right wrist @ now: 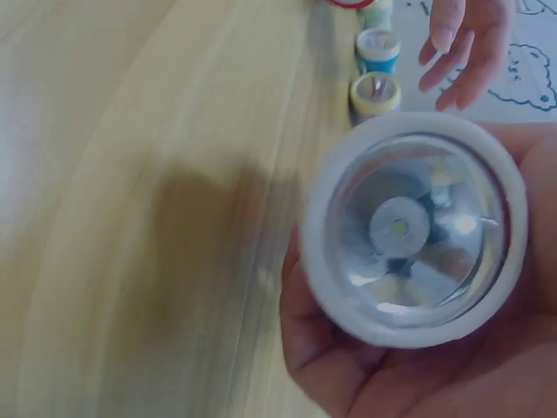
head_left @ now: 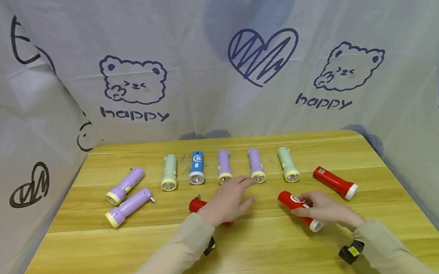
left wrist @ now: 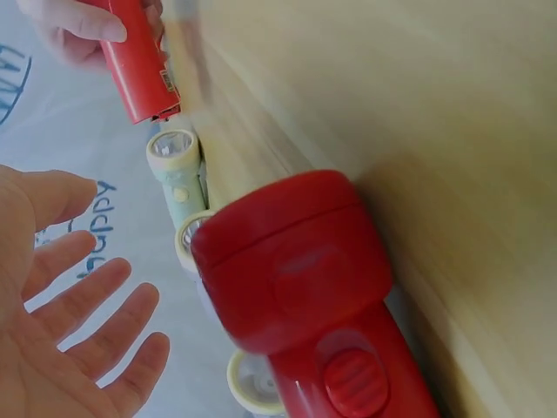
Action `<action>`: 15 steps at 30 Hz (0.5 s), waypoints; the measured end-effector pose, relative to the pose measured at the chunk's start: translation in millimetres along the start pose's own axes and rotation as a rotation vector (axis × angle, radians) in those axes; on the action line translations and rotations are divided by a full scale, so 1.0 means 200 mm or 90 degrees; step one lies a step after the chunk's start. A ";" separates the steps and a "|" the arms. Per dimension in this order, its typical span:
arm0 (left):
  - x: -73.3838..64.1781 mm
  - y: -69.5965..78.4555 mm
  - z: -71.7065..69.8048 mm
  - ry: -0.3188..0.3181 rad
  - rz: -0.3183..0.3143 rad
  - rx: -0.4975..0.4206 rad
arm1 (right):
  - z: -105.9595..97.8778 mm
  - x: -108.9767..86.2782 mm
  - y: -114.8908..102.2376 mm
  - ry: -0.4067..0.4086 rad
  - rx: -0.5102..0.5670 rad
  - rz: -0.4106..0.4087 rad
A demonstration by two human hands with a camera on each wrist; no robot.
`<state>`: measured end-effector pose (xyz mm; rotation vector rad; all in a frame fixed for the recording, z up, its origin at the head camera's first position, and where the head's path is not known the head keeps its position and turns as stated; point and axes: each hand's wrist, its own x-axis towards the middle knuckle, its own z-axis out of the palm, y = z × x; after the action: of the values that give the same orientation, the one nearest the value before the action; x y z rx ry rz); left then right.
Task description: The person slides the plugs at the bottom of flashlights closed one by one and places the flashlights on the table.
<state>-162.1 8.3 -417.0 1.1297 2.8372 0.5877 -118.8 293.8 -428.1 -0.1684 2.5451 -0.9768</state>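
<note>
My right hand [head_left: 325, 207] grips a red flashlight [head_left: 285, 198] with a white rim round its lens; the lens [right wrist: 402, 228] faces the camera in the right wrist view. Fingers spread and bent slightly, my left hand [head_left: 228, 200] holds nothing and hovers over the middle of the table. Under its wrist lies an all-red flashlight [head_left: 196, 204], partly hidden by the hand in the head view. Its red head [left wrist: 296, 261] and ridged switch [left wrist: 357, 383] fill the front of the left wrist view, beside the hand. My left fingertips overlap the space just in front of two purple flashlights [head_left: 255, 160].
Along the back stand out a green flashlight [head_left: 170, 171], a blue one [head_left: 197, 166] and another green one [head_left: 287, 162]. Two more purple flashlights [head_left: 130, 208] lie at the left. At the right lies a red, white-rimmed flashlight [head_left: 333, 182]. A printed cloth [head_left: 203, 78] encloses the wooden table [head_left: 280, 269].
</note>
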 end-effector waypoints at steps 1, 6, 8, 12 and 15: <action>0.00 -0.01 -0.01 0.004 -0.005 -0.014 | 0.00 0.00 -0.01 -0.009 0.020 -0.007; -0.03 -0.04 -0.03 0.029 -0.030 -0.096 | 0.02 0.02 -0.08 -0.018 0.086 -0.034; -0.04 -0.05 -0.04 0.045 -0.043 -0.132 | 0.03 0.02 -0.11 -0.014 0.115 -0.040; -0.06 -0.06 -0.06 0.096 -0.054 -0.190 | 0.05 0.02 -0.16 -0.009 0.183 -0.065; -0.07 -0.06 -0.06 0.139 -0.045 -0.213 | 0.06 0.02 -0.19 -0.017 0.242 -0.096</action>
<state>-162.2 -12.4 -410.9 0.9540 2.7823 1.1920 -117.7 256.2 -411.7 -0.2629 2.2958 -1.4832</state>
